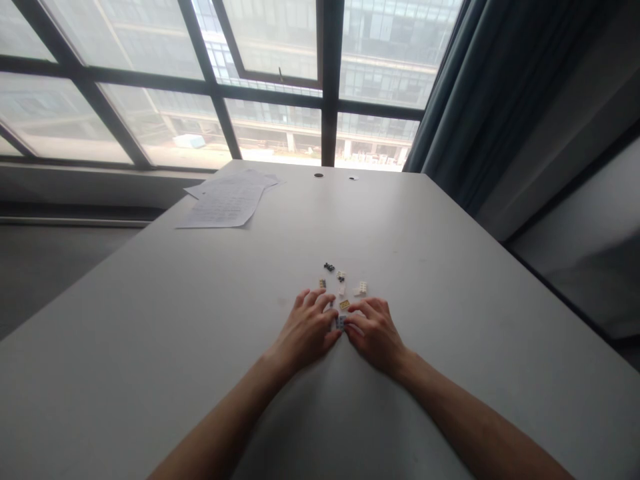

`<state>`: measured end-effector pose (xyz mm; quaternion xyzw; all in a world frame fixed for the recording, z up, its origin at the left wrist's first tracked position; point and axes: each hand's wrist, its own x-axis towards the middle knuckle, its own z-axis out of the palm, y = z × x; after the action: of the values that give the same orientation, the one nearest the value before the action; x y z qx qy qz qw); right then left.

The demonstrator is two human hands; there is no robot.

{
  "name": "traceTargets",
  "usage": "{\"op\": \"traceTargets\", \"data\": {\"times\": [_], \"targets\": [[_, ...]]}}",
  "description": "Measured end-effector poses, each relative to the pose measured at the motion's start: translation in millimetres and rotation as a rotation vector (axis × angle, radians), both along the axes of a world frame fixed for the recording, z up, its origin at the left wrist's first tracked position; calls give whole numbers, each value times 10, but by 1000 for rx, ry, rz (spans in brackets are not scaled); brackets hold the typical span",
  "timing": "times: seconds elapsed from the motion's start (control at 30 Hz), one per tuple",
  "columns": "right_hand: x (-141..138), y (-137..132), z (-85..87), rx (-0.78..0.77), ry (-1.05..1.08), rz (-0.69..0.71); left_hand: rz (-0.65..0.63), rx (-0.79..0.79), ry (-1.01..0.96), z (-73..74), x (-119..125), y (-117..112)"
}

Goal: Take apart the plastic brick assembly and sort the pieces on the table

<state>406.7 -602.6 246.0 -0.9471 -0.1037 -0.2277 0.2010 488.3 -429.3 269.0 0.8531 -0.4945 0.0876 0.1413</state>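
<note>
Sitting between fingers (pixel 357 321), small blue-grey brick (pixel 341 323), studded, partly hidden

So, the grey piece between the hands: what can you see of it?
The grey piece is small, bluish-grey and blocky, plastic by its look, with what appear to be studs on its face. It sits at or just above the white table, between the left hand and the right hand, which both seem to touch it. They partly cover it, so its full outline is hidden.

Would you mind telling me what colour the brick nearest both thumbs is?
The brick is bluish grey, as the head view shows.
</note>
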Motion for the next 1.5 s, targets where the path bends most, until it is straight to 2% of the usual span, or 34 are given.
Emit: {"op": "traceTargets", "data": {"times": [0.33, 0.5, 0.67, 0.8, 0.93, 1.03, 1.2, 1.27, 1.33, 1.5], "targets": [[-1, 4, 4, 45, -1, -10, -18, -30, 6, 1, 27, 17], [37, -136, 47, 155, 0, -146, 19, -85, 2, 22, 71, 69], [82, -339, 106, 175, 102, -250, 47, -194, 12, 61, 171, 150], [86, -393, 93, 142, 194, -203, 190, -414, 46, 65, 316, 265], [78, -383, 76, 109, 239, -153, 298, -625, 50, 10, 441, 387], [75, -387, 72, 88, 245, -152, 312, -669, 34, -55, 478, 427], [83, -411, 55, 108, 259, -143, 307, -648, 26, -132, 486, 428], [95, -414, 56, 191, 248, -140, 303, -646, 27, -144, 489, 426], [109, -408, 74, 384, 245, -115, 299, -649, 26, -150, 490, 425], [106, -353, 168, 1157, 424, -25, 315, -638, 39, -171, 486, 426]]}}
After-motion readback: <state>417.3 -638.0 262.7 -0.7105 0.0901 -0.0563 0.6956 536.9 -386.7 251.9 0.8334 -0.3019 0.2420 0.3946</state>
